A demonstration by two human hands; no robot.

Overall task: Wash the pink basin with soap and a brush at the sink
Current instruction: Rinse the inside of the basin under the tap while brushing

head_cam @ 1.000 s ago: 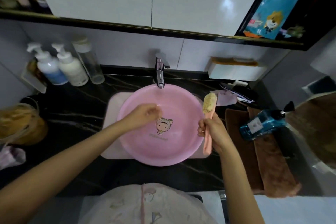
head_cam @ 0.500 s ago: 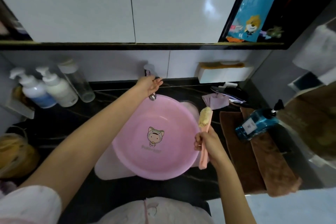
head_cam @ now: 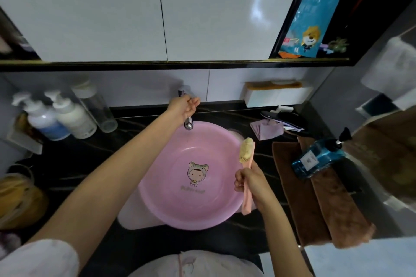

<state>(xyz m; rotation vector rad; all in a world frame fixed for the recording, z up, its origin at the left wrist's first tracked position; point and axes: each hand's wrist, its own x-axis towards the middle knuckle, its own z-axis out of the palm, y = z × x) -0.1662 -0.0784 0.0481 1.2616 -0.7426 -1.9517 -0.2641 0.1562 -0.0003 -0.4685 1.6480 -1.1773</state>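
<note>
Relocated from the pink basin (head_cam: 171, 209) interior one second ago, the left grip (head_cam: 183, 105) rests on the faucet (head_cam: 188, 122) at the tabletop (head_cam: 90, 157) rear edge, fingers loosely extended. The right grip (head_cam: 252, 183) holds the brush (head_cam: 246, 153) by its handle, bristles raised, over the basin's right rim. The basin sits in the sink (head_cam: 132, 216), interior unobstructed. A blue bottle (head_cam: 319, 159) lies near the right edge.

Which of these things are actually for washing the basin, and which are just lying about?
In use: basin, sitting in the sink; brush, held by the right hand; tap, under the left hand; blue bottle, probably the soap.
Lying about: pump bottles, clear bottle, brown towels, pink cloth.
</note>
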